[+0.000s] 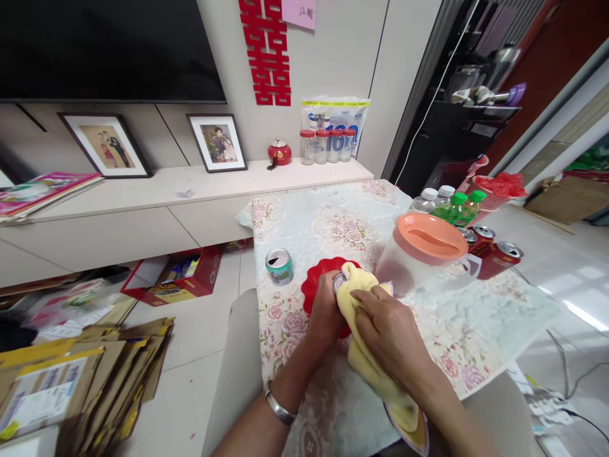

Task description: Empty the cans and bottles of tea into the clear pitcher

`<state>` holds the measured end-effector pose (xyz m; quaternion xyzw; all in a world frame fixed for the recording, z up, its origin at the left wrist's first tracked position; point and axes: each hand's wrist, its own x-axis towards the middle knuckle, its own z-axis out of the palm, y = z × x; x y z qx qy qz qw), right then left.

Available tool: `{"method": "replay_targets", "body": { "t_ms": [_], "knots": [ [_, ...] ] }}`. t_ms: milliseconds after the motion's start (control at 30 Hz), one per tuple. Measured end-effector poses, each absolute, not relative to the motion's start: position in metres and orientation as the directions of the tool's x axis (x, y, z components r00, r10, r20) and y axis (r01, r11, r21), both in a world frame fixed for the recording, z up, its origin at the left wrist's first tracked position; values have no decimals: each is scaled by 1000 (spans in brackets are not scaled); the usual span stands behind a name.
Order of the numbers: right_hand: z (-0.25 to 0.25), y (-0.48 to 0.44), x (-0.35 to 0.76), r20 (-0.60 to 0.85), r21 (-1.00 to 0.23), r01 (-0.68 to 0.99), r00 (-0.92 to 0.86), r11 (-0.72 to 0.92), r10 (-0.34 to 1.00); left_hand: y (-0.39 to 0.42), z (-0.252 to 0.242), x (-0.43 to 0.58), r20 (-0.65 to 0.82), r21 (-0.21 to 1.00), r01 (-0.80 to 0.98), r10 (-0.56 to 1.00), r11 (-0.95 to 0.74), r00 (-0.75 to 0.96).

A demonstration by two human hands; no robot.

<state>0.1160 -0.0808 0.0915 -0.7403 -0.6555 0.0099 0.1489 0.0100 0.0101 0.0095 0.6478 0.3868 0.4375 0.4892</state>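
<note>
My left hand (327, 310) wraps round a drink can (339, 281), of which only the silvery end shows; the rest is hidden by my fingers and the cloth. My right hand (387, 320) presses a yellow cloth (358, 289) against the can, and the cloth's loose end hangs down toward my lap. Beneath both hands is a red scalloped bowl (311, 291), partly covered by them. To the left of the bowl stands an opened teal can (280, 267), upright on the floral tablecloth (295, 222).
On the right is a clear pitcher (392, 263) with an orange lid. Behind it stand several bottles (457, 206), red cans (498, 260) and a pink basket (490, 202). Flattened cardboard (114, 368) lies on the floor at left, near a red box (176, 279).
</note>
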Motion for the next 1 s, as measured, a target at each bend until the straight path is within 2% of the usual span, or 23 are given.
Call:
{"method": "replay_targets", "body": {
  "t_ms": [267,400,533,700,833,1000],
  "knots": [
    [89,-79,125,191,-91,989,128,-112,973,15,7,11,268,941,88,880,-326,391],
    [88,-71,122,185,-107,987,140,-122,973,15,7,10,228,954,101,900,-283,372],
    [87,-75,110,180,-214,968,167,-127,969,12,9,10,193,965,98,910,-244,366],
    [91,-93,100,223,-443,894,187,-71,957,10,13,9,112,979,132,947,-158,302],
    [84,-114,105,300,-627,779,228,11,926,12,15,3,141,970,140,927,-200,348],
    [68,-138,134,344,-723,688,428,-55,835,9,14,-5,220,950,94,854,-296,471]
  ]
}}
